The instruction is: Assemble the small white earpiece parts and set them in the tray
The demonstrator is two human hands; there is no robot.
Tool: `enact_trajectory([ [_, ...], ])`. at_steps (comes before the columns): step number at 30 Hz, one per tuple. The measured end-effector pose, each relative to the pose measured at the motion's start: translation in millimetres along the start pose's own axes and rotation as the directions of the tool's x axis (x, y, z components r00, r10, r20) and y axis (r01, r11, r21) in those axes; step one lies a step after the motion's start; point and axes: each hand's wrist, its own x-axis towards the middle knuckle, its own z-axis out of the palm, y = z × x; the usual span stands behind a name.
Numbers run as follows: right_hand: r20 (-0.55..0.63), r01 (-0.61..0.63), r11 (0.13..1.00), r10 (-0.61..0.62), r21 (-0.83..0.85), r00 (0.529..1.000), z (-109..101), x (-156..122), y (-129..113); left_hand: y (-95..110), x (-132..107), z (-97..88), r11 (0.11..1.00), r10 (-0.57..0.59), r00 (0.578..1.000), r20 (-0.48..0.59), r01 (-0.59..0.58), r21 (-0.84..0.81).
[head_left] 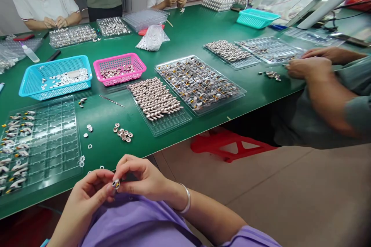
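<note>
Just past the table edge, over my lap, both hands meet at a small round metallic earbud part [115, 183] with a dark opening and a touch of yellow. My left hand [89, 193] pinches it between thumb and fingers from one side. From the other side, my right hand [143, 177] has its thumb and forefinger closed on the same part. Nearest on the table are a few white rings [90, 146], small white discs [85, 135] and several round metal caps [123, 134]. A clear compartment tray [52, 123] holds curved earbud pieces in its left columns.
A blue basket [34, 70] and a pink basket [100, 78] hold small parts. Tweezers [111, 101] lie before them. Filled trays [174, 114] stand to the right. A co-worker's hands [310, 65] work at the right; others sit opposite. A red stool [208, 144] is below.
</note>
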Motion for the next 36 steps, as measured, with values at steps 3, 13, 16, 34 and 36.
enact_trajectory([
  [3,0.011,0.088,0.989,-0.087,-0.116,0.996,-2.4,2.3,2.7,1.2,1.2,-5.4,0.998,-0.032,0.993,0.117,0.025,0.059],
  [13,0.12,0.188,0.878,-0.15,-0.441,0.981,-8.2,-9.8,-27.7,10.0,-4.8,9.5,0.835,0.353,0.932,-0.081,-0.275,0.476],
  [16,0.149,0.276,0.771,-0.233,-0.574,0.961,-4.6,-13.9,-30.9,12.7,-7.3,14.4,0.758,0.466,0.881,-0.086,-0.347,0.553],
  [34,0.14,0.442,0.456,-0.557,-0.772,0.819,3.7,-15.2,-1.6,11.4,-10.8,27.4,0.712,0.566,0.813,-0.135,-0.399,0.578],
  [36,0.13,0.434,0.45,-0.562,-0.781,0.817,4.2,-15.5,2.8,11.5,-9.4,24.9,0.696,0.561,0.822,-0.097,-0.406,0.592],
])
